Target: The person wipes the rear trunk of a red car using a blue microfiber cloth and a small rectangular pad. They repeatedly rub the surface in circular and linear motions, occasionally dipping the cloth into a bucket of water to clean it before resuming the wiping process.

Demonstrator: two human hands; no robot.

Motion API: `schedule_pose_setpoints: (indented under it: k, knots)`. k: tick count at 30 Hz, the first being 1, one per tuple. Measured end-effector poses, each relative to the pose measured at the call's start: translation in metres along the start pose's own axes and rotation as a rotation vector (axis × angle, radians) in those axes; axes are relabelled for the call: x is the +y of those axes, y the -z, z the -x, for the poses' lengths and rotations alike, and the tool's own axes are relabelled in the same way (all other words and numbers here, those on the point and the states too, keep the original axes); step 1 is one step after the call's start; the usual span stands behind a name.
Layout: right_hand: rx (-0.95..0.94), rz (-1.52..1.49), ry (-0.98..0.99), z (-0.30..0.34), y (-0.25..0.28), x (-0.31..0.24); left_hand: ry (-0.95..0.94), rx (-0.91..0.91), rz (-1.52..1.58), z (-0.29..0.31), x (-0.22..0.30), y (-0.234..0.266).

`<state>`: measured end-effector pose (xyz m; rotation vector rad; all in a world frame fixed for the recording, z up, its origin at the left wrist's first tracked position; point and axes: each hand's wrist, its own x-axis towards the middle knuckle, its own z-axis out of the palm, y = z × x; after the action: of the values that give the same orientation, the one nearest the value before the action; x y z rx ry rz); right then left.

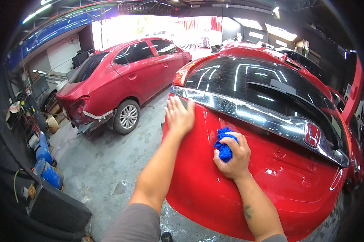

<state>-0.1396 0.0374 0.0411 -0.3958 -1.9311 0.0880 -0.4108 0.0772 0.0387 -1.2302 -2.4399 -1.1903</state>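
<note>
Here the right hand (236,155) wraps its grip around a crumpled bright-blue cloth (225,152) on the glossy red car tailgate (204,185), the left hand (180,117), fingers extended, at the tailgate's upper-left edge.

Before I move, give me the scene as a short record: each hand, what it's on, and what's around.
Left hand: open, fingers extended, at the upper left of the red tailgate, near the left end of the chrome strip
Right hand: closed around a bunched blue cloth, over the tailgate, below the strip
Strip surface: dotted with pale spots
Above strip: dark window with a black wiper
Left side: second car, also red; blue container farther left
Ground: grey floor
</note>
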Motion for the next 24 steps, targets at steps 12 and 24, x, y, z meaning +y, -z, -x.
schedule_pose_setpoints:
  k: [12, 24]
  knots:
    - [-0.002, 0.022, 0.038, -0.001, -0.003, 0.003, -0.252, -0.031, 0.185, 0.032, -0.043, 0.016]
    - [-0.063, 0.013, 0.092, -0.004, -0.012, 0.0, -0.344, -0.172, 0.118, -0.018, -0.079, 0.041]
